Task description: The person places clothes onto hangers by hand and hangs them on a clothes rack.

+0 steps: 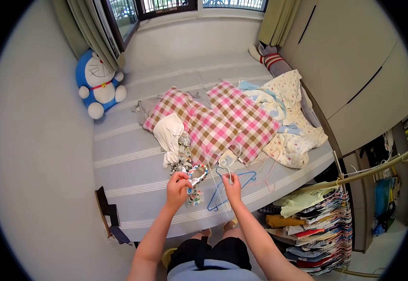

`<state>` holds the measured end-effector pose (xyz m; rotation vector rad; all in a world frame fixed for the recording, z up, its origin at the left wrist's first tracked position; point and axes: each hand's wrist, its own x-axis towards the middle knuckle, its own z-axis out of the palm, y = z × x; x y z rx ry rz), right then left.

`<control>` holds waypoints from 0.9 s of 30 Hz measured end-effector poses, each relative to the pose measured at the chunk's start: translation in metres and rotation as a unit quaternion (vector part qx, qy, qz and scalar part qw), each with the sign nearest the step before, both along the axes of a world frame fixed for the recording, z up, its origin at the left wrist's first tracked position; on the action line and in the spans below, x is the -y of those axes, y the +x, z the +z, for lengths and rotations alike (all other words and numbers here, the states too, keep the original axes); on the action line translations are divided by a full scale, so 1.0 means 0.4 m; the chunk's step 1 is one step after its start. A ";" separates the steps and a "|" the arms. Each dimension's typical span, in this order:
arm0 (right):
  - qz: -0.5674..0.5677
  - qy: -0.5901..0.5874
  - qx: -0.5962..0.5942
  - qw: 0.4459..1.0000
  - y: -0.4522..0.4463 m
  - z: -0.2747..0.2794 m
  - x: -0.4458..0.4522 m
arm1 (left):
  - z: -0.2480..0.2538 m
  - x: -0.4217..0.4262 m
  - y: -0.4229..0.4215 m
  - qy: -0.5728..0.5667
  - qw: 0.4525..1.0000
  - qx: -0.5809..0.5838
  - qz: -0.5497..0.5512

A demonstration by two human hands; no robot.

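Observation:
My left hand (178, 188) is closed on a small garment with a colourful patterned edge (198, 173), held just above the front part of the bed. Part of the garment's cloth (194, 196) hangs below my fingers. My right hand (232, 188) grips a white clothes hanger (228, 174), whose thin outline is partly hard to make out. Beneath that hand a blue hanger (251, 173) lies on the bed, and a pink hanger (273, 169) lies to its right. Behind my left hand are a white garment (169, 133) and a dark patterned cloth (184, 153).
A pink and brown checked cloth (213, 124) covers the middle of the striped bed (124, 196). Floral bedding (295, 145) lies right of it. A blue plush toy (100, 84) sits at the back left. Many clothes hang on a rack (314, 225) at right.

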<state>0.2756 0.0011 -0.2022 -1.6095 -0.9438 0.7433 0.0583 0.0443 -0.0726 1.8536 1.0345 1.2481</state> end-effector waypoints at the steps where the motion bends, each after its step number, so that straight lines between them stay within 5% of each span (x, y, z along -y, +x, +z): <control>1: 0.019 0.013 0.015 1.000 -0.011 0.039 -0.023 | 0.034 0.005 -0.006 0.015 1.000 -0.006 -0.010; 6: 0.167 -0.025 0.016 0.986 -0.083 0.224 -0.082 | 0.198 0.015 -0.048 0.074 0.995 0.024 -0.062; 9: 0.312 -0.068 -0.025 0.947 -0.097 0.194 -0.111 | 0.246 0.016 -0.075 0.093 0.994 -0.008 -0.058; 13: 0.183 -0.128 0.162 0.961 -0.052 0.220 -0.110 | 0.165 -0.022 -0.174 0.044 0.975 -0.214 0.045; 15: 0.150 -0.103 0.125 0.975 -0.027 0.228 -0.080 | 0.058 -0.040 -0.249 0.027 0.915 -0.389 0.104; 20: 0.196 0.020 0.040 0.980 -0.083 0.292 0.030 | -0.024 -0.011 -0.257 -0.049 0.924 -0.372 0.073; 27: 0.092 0.072 0.128 0.985 -0.048 0.332 0.134 | -0.019 -0.024 -0.197 -0.122 0.914 -0.385 0.031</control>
